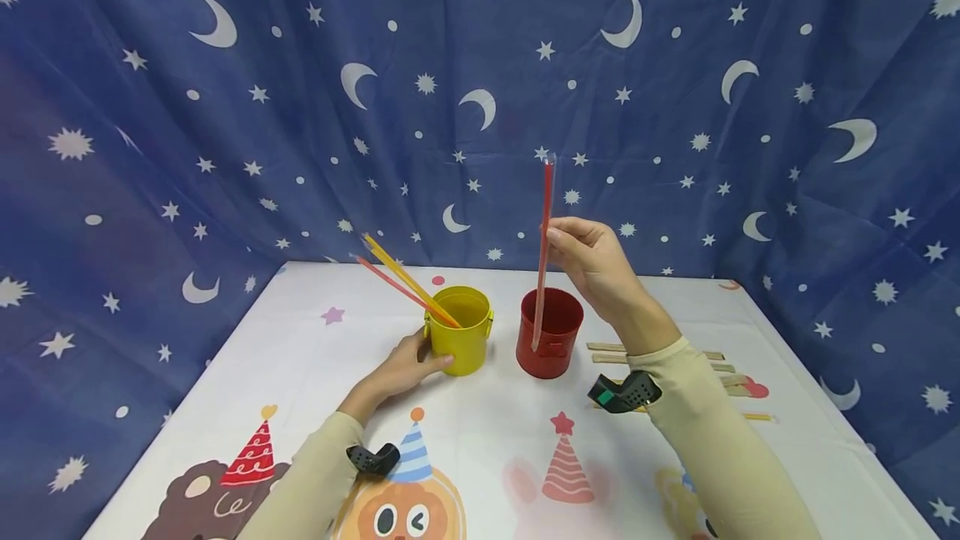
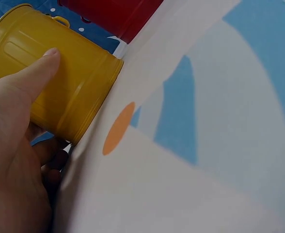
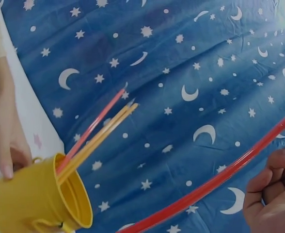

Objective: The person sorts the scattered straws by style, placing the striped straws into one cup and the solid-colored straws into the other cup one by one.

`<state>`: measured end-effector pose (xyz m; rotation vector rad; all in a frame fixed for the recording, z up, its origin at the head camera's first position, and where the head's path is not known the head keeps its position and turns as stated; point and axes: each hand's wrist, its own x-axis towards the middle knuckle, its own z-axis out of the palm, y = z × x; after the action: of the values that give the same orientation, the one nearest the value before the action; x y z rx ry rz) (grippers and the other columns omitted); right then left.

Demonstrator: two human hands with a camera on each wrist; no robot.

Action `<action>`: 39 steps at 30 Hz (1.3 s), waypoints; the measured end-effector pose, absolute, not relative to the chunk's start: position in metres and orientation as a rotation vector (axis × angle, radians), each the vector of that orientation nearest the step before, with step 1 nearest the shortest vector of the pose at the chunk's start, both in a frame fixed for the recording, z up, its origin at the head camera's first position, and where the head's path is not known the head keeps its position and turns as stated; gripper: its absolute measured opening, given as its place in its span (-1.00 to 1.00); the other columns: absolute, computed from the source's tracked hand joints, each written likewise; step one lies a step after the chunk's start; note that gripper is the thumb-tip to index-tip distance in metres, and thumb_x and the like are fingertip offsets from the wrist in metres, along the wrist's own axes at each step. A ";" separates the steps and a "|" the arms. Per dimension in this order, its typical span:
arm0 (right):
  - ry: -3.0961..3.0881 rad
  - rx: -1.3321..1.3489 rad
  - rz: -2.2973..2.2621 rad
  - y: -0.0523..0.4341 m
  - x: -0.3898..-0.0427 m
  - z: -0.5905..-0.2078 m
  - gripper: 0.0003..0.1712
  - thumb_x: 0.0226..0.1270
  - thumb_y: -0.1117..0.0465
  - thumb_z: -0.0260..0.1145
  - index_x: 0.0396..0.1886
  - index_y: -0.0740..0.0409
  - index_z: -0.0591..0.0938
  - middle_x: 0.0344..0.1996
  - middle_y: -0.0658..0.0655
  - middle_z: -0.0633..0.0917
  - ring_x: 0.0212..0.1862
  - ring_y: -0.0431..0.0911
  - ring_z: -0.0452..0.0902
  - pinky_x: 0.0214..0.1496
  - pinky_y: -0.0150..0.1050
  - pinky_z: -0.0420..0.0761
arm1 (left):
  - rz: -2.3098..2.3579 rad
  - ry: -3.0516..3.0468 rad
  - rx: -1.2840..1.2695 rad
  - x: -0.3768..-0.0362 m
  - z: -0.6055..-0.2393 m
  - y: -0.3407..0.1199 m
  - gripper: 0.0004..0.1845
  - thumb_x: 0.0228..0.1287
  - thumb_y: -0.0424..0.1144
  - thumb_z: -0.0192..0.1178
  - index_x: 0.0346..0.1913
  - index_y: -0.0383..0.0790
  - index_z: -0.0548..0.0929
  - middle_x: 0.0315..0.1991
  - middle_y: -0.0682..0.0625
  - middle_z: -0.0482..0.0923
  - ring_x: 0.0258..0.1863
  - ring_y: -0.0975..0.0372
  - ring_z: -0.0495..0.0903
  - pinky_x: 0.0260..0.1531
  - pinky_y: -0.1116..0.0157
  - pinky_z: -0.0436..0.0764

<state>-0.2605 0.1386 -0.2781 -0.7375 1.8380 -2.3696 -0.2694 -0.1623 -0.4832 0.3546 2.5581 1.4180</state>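
My right hand (image 1: 581,252) pinches a long red straw (image 1: 543,250) held upright, its lower end inside the red bucket (image 1: 549,332). In the right wrist view the same red straw (image 3: 215,184) runs past my right fingers (image 3: 271,182). My left hand (image 1: 408,365) grips the side of the yellow bucket (image 1: 461,329), thumb laid across its wall; the left wrist view shows the thumb (image 2: 33,77) on the yellow bucket (image 2: 70,77). Yellow and red straws (image 1: 401,282) lean out of the yellow bucket to the left, also seen as straws (image 3: 96,131) in the right wrist view.
Several wooden sticks (image 1: 723,373) lie on the table (image 1: 300,357) to the right, behind my right forearm. A blue star-and-moon cloth (image 1: 480,90) hangs behind and beside the table. Cartoon party prints cover the white tablecloth near the front edge.
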 end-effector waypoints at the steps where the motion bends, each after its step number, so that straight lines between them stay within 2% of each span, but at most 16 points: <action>1: 1.821 -0.732 -2.392 0.136 -0.262 -0.276 -0.50 0.51 0.45 0.05 -0.33 -0.14 0.80 -0.37 -0.13 0.74 -0.22 -0.24 0.61 0.06 -0.38 0.66 | 1.422 2.555 0.362 -0.270 -0.483 -0.162 0.05 0.31 0.17 0.29 0.64 -0.19 -0.04 0.64 -0.15 0.00 0.63 0.00 0.04 0.61 -0.01 0.08; 8: 1.708 -0.724 -2.493 0.113 -0.272 -0.266 -0.47 0.53 0.45 0.01 -0.36 -0.12 0.80 -0.41 -0.11 0.72 -0.30 -0.24 0.60 -0.02 -0.41 0.66 | 1.444 2.552 0.419 -0.270 -0.480 -0.162 0.01 0.35 0.09 0.28 0.63 -0.25 -0.03 0.63 -0.20 0.02 0.62 -0.06 0.05 0.60 -0.07 0.09; 13: 1.680 -0.763 -2.498 0.097 -0.276 -0.260 -0.50 0.53 0.45 0.03 -0.35 -0.11 0.80 -0.38 -0.12 0.73 -0.29 -0.26 0.61 -0.01 -0.42 0.67 | 1.451 2.539 0.414 -0.271 -0.479 -0.163 0.01 0.35 0.09 0.29 0.63 -0.22 -0.03 0.64 -0.18 0.01 0.63 -0.03 0.05 0.60 -0.03 0.10; 19: 1.723 -0.768 -2.471 0.078 -0.284 -0.257 -0.52 0.52 0.42 0.07 -0.36 -0.15 0.79 -0.35 -0.14 0.72 -0.24 -0.26 0.61 0.07 -0.38 0.66 | 1.451 2.540 0.419 -0.270 -0.480 -0.163 0.00 0.35 0.10 0.29 0.63 -0.21 -0.02 0.64 -0.18 0.02 0.62 -0.03 0.05 0.60 -0.04 0.11; 25: 1.853 -0.688 -2.415 0.060 -0.295 -0.265 -0.60 0.50 0.36 0.17 -0.37 -0.20 0.77 -0.30 -0.17 0.71 -0.15 -0.24 0.56 0.17 -0.29 0.56 | 1.453 2.534 0.402 -0.268 -0.480 -0.164 0.00 0.34 0.10 0.29 0.63 -0.18 -0.01 0.64 -0.16 0.03 0.63 -0.01 0.05 0.61 -0.02 0.08; 27: 1.904 -0.658 -2.390 0.054 -0.300 -0.269 -0.72 0.50 0.33 0.21 -0.27 -0.07 0.77 -0.29 -0.15 0.72 -0.08 -0.16 0.58 0.26 -0.24 0.56 | 1.456 2.527 0.383 -0.268 -0.480 -0.164 0.01 0.33 0.11 0.30 0.64 -0.17 -0.02 0.64 -0.15 0.02 0.63 0.00 0.05 0.61 -0.01 0.08; 31: 1.990 -0.639 -2.330 0.044 -0.307 -0.280 -0.85 0.47 0.28 0.27 -0.12 0.13 0.75 -0.29 -0.11 0.75 -0.06 -0.12 0.60 0.24 -0.23 0.59 | 1.456 2.532 0.396 -0.268 -0.480 -0.165 0.00 0.35 0.10 0.28 0.63 -0.21 -0.01 0.63 -0.18 0.03 0.62 -0.04 0.07 0.60 -0.03 0.11; 35: 2.065 -0.634 -2.270 0.037 -0.312 -0.294 -0.78 0.45 0.25 0.30 -0.04 0.26 0.73 -0.32 -0.15 0.76 -0.10 -0.20 0.60 0.14 -0.24 0.59 | 1.434 2.557 0.410 -0.268 -0.481 -0.165 -0.01 0.36 0.11 0.27 0.63 -0.23 0.00 0.63 -0.19 0.05 0.61 -0.06 0.10 0.59 -0.04 0.14; 39: 2.144 -0.608 -2.209 0.032 -0.315 -0.307 -0.69 0.45 0.22 0.31 0.04 0.34 0.70 -0.30 -0.16 0.75 -0.08 -0.20 0.59 0.28 -0.07 0.59 | 1.410 2.580 0.410 -0.269 -0.480 -0.163 0.01 0.34 0.14 0.27 0.63 -0.23 0.00 0.62 -0.20 0.06 0.60 -0.06 0.11 0.59 -0.04 0.15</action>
<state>-0.3153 0.0320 -0.3069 -0.6078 2.1443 -2.2090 -0.2685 -0.1630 -0.4804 0.4100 2.5802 1.4098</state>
